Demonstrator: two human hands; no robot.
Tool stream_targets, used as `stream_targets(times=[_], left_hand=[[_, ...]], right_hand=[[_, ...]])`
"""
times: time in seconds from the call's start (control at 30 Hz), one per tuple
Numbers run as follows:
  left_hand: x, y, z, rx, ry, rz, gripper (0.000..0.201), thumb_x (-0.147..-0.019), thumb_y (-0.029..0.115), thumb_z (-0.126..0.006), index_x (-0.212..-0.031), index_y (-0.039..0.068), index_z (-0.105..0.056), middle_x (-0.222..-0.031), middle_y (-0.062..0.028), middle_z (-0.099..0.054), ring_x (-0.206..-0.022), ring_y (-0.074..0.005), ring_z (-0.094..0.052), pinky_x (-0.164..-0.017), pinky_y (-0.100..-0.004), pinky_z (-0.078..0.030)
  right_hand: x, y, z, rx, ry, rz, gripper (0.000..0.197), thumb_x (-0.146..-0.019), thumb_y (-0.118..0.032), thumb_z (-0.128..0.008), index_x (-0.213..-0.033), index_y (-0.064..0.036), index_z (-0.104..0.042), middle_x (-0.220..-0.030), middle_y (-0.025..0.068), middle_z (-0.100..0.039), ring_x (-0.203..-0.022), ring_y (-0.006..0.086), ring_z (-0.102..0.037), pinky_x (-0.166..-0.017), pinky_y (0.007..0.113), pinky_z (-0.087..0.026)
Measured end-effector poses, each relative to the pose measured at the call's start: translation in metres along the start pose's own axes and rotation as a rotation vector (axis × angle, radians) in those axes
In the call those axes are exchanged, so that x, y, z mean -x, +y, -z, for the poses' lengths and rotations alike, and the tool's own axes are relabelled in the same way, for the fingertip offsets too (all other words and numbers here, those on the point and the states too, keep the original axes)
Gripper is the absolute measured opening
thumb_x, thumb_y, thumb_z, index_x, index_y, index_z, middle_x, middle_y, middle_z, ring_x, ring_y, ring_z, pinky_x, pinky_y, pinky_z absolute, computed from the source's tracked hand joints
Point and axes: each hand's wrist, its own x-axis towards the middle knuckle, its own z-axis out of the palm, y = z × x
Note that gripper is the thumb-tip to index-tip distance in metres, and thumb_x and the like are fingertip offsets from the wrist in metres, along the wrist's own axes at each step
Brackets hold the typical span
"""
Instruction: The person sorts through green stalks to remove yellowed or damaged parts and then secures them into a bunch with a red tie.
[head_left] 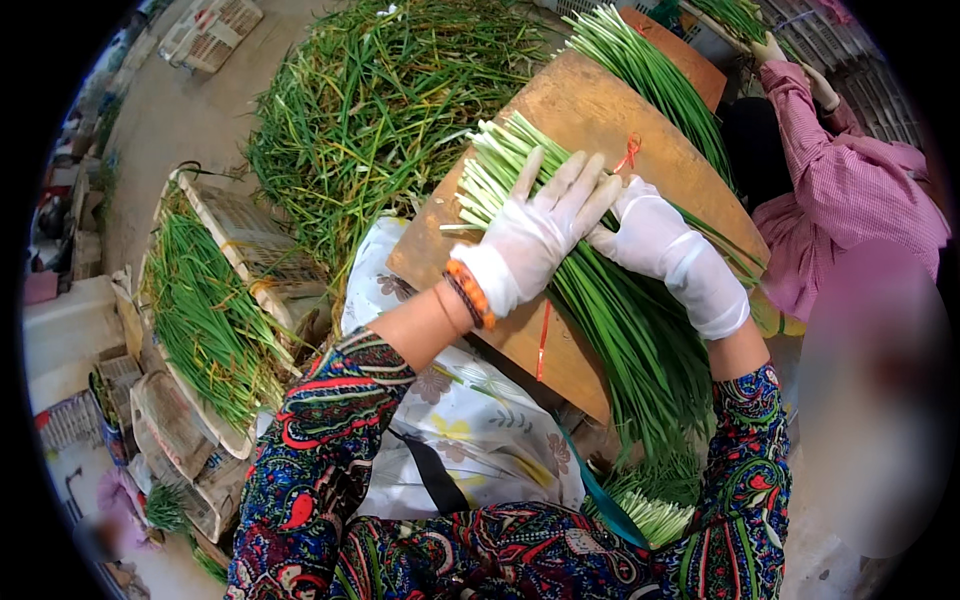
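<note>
A thick bundle of garlic chives [625, 345] lies across a brown board [440, 205], its white cut ends to the upper left and green leaves trailing over the near edge. My left hand [540, 225], in a white glove, lies on the stalks near the pale ends with its fingers stretched out. Beside it, my right hand [660, 240], also gloved, curls over the bundle's middle, thumb pointing toward the left hand. A red tie [543, 340] runs under the bundle; its other end [630, 150] shows past my fingertips.
A large heap of loose green and yellowed leaves [370, 110] rises at the far left. Nearer stands a crate [245, 250] beside more chives [205, 310]. Another bundle [655, 85] lies beyond the board. At right, a co-worker in a pink checked sleeve [850, 190] handles chives.
</note>
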Motion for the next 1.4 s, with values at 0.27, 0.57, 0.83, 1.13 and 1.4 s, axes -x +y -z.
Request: stream_targets(times=[0.27,0.57,0.83,1.13,1.4], left_hand=[[-0.01,-0.009,-0.011,-0.013,-0.117,-0.097,0.073,-0.065,0.018,-0.058,-0.131,0.0,-0.031,-0.123,-0.0177,-0.045,-0.116,-0.0303,-0.041,-0.105,-0.0498,-0.019],[-0.013,-0.009,-0.003,0.015,-0.123,-0.053,0.071,-0.064,0.014,-0.059,-0.129,0.001,-0.034,-0.124,-0.0183,-0.044,-0.117,-0.0315,-0.041,-0.105,-0.0504,-0.019],[-0.016,0.004,-0.02,0.013,0.155,-0.015,0.037,-0.071,0.017,-0.053,-0.105,0.003,-0.052,-0.098,-0.0116,-0.054,-0.1,-0.0269,-0.051,-0.101,-0.0465,-0.027],[0.007,0.003,-0.016,0.123,0.086,0.076,0.049,-0.067,0.013,-0.052,-0.113,-0.001,-0.048,-0.113,-0.0167,-0.049,-0.116,-0.0314,-0.042,-0.107,-0.0468,-0.018],[0.032,0.0,-0.013,-0.064,0.019,0.041,0.065,-0.072,0.017,-0.051,-0.133,0.005,-0.032,-0.135,-0.0123,-0.033,-0.129,-0.0306,-0.026,-0.107,-0.048,-0.014]], right_hand=[[-0.021,0.059,0.032,-0.439,0.014,-0.434,0.049,-0.084,-0.045,-0.045,-0.096,0.0003,-0.06,-0.093,0.0222,-0.061,-0.091,0.0349,-0.057,-0.083,0.042,-0.042],[-0.071,0.042,-0.005,-0.025,0.339,-0.512,0.032,-0.081,-0.035,-0.051,-0.086,-0.0055,-0.063,-0.095,0.019,-0.061,-0.093,0.0342,-0.057,-0.079,0.042,-0.046],[-0.044,0.083,-0.053,-0.656,0.616,-0.388,0.027,-0.09,-0.025,-0.043,-0.084,-0.0005,-0.052,-0.07,0.0126,-0.055,-0.064,0.0224,-0.052,-0.06,0.035,-0.042],[-0.033,-0.03,-0.065,-0.434,1.075,-0.597,0.025,-0.086,-0.029,-0.053,-0.093,-0.0046,-0.053,-0.085,0.0187,-0.062,-0.075,0.0373,-0.06,-0.064,0.043,-0.047],[-0.026,-0.05,-0.07,-0.383,1.222,-0.399,0.01,-0.08,-0.011,-0.056,-0.09,-0.0063,-0.056,-0.077,0.0131,-0.063,-0.071,0.0307,-0.061,-0.064,0.038,-0.047]])
